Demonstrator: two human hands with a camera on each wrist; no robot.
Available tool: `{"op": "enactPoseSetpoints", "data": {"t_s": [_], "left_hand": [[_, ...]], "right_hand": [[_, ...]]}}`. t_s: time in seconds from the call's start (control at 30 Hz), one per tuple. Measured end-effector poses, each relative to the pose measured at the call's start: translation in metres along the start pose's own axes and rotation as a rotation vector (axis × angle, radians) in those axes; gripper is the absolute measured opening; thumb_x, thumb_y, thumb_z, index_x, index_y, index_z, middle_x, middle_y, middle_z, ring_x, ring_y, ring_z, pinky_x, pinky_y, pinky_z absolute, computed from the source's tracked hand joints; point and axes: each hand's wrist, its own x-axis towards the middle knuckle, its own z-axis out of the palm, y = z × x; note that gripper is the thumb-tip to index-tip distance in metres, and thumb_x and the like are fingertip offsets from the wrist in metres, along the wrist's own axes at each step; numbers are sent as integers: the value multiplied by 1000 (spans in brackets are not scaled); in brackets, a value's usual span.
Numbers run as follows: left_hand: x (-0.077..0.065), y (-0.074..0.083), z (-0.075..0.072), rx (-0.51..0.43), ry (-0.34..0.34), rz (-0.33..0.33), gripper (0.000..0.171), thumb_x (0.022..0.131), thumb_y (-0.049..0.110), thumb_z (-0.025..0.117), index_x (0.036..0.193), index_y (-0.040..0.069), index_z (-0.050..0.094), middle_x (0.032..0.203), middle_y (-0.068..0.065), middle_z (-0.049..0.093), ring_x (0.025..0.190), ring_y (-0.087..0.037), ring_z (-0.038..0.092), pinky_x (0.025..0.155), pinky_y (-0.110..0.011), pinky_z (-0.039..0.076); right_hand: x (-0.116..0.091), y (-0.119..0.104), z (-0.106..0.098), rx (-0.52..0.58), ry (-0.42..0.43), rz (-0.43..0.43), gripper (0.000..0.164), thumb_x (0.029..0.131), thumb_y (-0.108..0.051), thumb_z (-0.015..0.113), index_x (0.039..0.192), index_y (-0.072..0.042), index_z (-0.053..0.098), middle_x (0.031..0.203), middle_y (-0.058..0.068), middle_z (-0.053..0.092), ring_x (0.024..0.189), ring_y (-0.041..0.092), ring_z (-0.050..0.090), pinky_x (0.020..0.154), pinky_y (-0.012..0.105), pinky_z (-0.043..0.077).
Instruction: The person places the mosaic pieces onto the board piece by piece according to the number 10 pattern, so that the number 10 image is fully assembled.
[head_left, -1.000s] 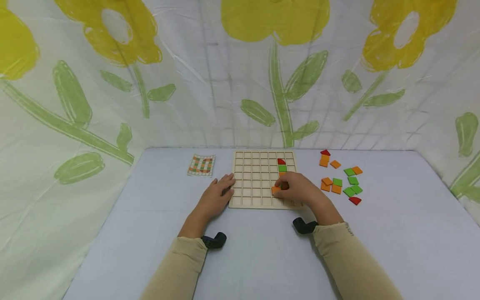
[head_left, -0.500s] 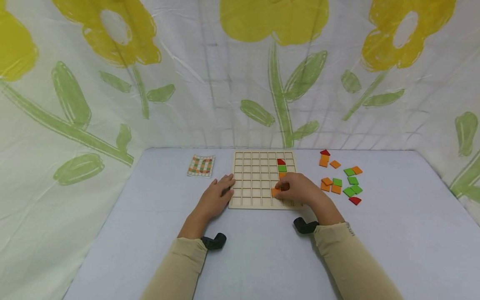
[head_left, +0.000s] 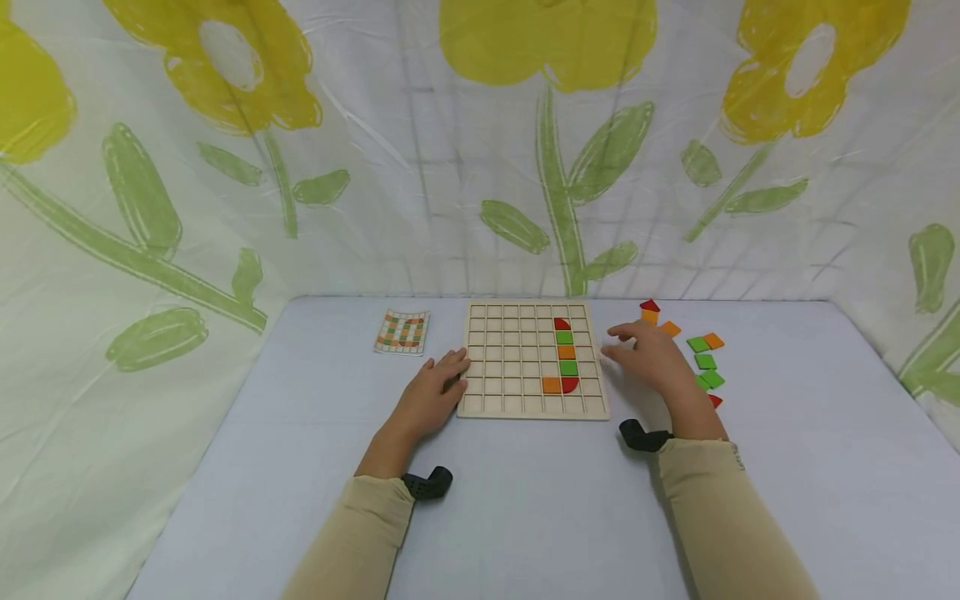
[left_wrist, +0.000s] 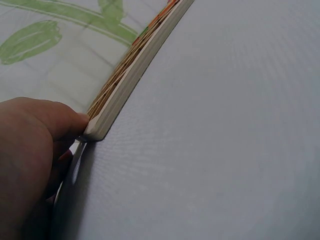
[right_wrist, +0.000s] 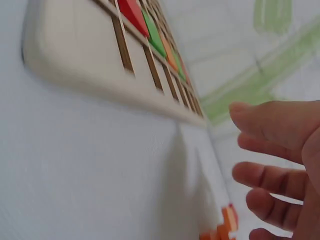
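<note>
A wooden grid board [head_left: 502, 404] lies on the table. In one column of it sit a red quarter-round tile [head_left: 562, 324], a green tile [head_left: 564, 337], an orange tile [head_left: 566, 352], another green tile [head_left: 568, 367] and a second red quarter-round tile [head_left: 570, 385]. Left of that last one is an orange tile [head_left: 551, 385]. My left hand [head_left: 431, 392] touches the board's left edge with its fingertips. My right hand [head_left: 648, 358] hovers right of the board, fingers spread and holding nothing; in the right wrist view its thumb and fingers [right_wrist: 270, 177] stand apart.
Loose orange, green and red tiles [head_left: 706, 362] lie right of the board, some hidden behind my right hand. A small pattern card [head_left: 402, 332] lies left of the board. A flower-printed cloth [head_left: 360, 250] hangs behind the table.
My right hand has let go of the orange tile, now in a cell of the bottom part of the board, and moved right toward the loose tiles. My left hand has stayed still.
</note>
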Motion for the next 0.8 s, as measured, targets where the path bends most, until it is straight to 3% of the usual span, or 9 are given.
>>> {"op": "enactPoseSetpoints", "data": {"t_s": [0.07,0.2,0.4,0.8], "left_hand": [[0,0,0,2,-1,-1,44,103,25,51,145,11,50,157,2,36,148,-17,29,126,-40,13],[0,-1,1,5,-1,3,44,103,25,51,145,10,50,157,2,37,148,-18,29,126,-41,13],[1,-3,2,9,6,9,44,103,25,50,145,10,50,157,2,37,148,-17,29,126,-40,13],[1,-2,2,6,6,2,44,103,26,50,145,11,51,157,3,37,148,-17,28,127,-40,12]], "right_hand": [[0,11,-5,12,39,14,50,96,-35,60,137,-6,56,139,23,49,122,43,48,98,57,47],[-1,27,-11,12,92,39,52,96,-31,61,138,-1,53,144,28,45,134,50,34,111,63,33],[1,35,-13,-2,34,104,57,96,-33,60,144,-6,47,151,28,37,137,56,23,112,66,29],[4,37,-8,-50,96,46,49,95,-21,63,137,2,54,143,30,46,130,56,33,109,65,34]]}}
